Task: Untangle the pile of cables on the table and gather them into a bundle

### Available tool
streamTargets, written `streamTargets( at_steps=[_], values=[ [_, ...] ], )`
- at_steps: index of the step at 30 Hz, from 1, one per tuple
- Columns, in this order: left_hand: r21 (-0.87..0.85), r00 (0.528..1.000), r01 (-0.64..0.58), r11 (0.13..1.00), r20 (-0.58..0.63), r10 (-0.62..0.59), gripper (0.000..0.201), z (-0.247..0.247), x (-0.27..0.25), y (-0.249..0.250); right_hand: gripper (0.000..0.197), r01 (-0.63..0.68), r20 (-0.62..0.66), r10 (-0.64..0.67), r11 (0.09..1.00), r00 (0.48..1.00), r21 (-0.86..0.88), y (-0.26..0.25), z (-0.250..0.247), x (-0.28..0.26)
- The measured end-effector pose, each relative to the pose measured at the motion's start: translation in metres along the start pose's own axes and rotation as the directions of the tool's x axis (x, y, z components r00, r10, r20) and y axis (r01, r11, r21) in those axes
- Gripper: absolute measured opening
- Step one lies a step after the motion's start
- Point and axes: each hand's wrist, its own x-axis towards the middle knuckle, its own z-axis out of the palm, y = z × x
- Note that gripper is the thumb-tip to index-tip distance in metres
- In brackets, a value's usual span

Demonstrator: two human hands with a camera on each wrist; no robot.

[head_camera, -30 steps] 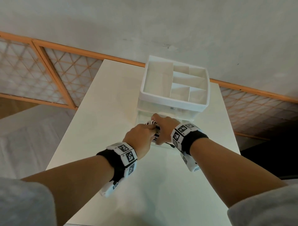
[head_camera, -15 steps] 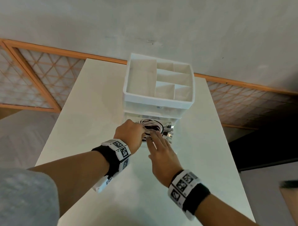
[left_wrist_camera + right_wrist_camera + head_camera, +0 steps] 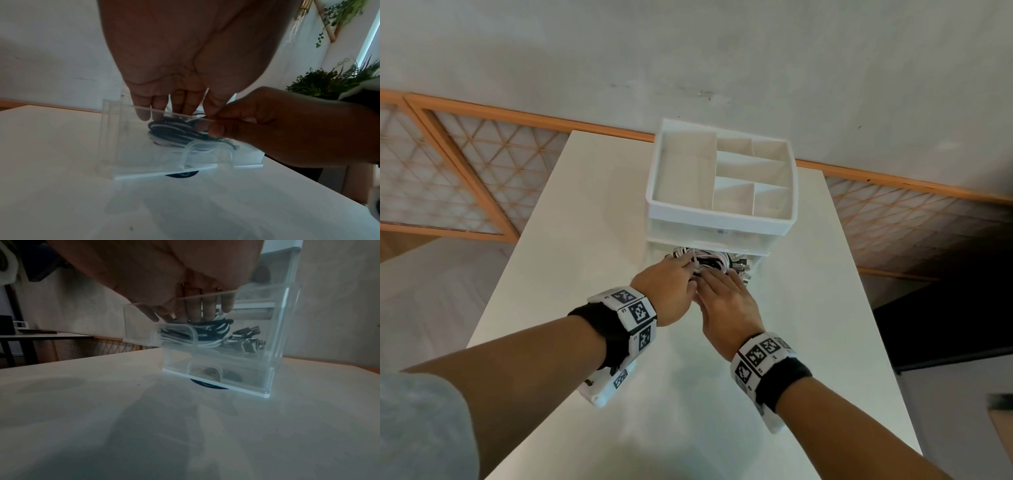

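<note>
Grey plaster wall [image 3: 722, 51] above orange-framed lattice panels [image 3: 465, 178]; potted plant [image 3: 329, 84].

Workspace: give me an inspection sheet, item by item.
Surface: white table, bare around the organizer.
Job's things: coiled black and white cables lie in the open clear drawer of the white organizer.
Clutter: nothing seen on the table; top compartments hold nothing.
Hands: left hand and right hand both reach into the drawer, fingers down on the cables; a closed grip cannot be told.
Cables: bundled, plugs to one side.
Surroundings: grey wall, orange lattice panels, plants.
</note>
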Motion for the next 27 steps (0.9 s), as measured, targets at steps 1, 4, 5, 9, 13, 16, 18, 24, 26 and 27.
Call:
streamTargets(
  at_steps=[1,4,5,9,13,16,18,24,26,27],
  values=[
    [-0.015,1.000,-0.011,1.000,-0.004,0.011,0.050,0.002,-0.001,-0.001,0.041,0.007,0.003,-0.007,1.000,1.000,-0.005,0.001,-0.001,-0.001],
    [0.007,0.999,-0.034,0.999,0.011,0.034,0.052,0.010,-0.001,-0.005,0.041,0.009,0.016,-0.009,0.999,1.000,-0.041,0.001,-0.004,0.000],
    [0.013,0.999,-0.028,1.000,0.018,0.028,0.053,0.011,0.000,-0.006,0.039,0.009,0.021,-0.007,0.998,1.000,-0.067,0.001,-0.006,0.002],
    [0.043,1.000,0.005,0.999,0.022,-0.006,0.058,0.012,0.003,0.000,0.031,-0.037,0.052,0.047,0.982,0.998,-0.188,0.007,-0.018,0.016],
    [0.060,0.999,0.035,0.998,-0.035,-0.033,0.063,0.016,0.003,0.001,0.024,-0.028,0.056,0.039,0.982,0.998,-0.187,0.006,-0.015,0.025],
    [0.078,0.999,0.043,0.996,-0.022,-0.041,0.067,0.017,0.004,0.000,0.020,-0.050,0.000,0.051,0.985,0.999,-0.167,0.005,-0.012,0.016],
    [0.079,0.998,0.065,0.995,0.003,-0.065,0.067,0.016,0.006,0.002,0.027,-0.091,-0.071,0.082,0.985,0.994,-0.147,0.004,-0.013,0.011],
    [0.129,0.996,0.075,0.989,0.039,-0.081,0.065,0.017,0.009,0.003,0.048,-0.189,0.002,0.190,0.975,0.982,-0.115,-0.001,-0.004,0.008],
    [0.135,0.997,0.068,0.988,0.028,-0.073,0.064,0.018,0.009,0.002,0.051,-0.218,0.069,0.228,0.967,0.971,-0.130,-0.004,-0.003,0.013],
    [0.139,0.998,0.060,0.989,0.006,-0.062,0.063,0.017,0.011,0.002,0.051,-0.220,0.084,0.233,0.965,0.969,-0.146,-0.003,-0.004,0.017]
  ],
)
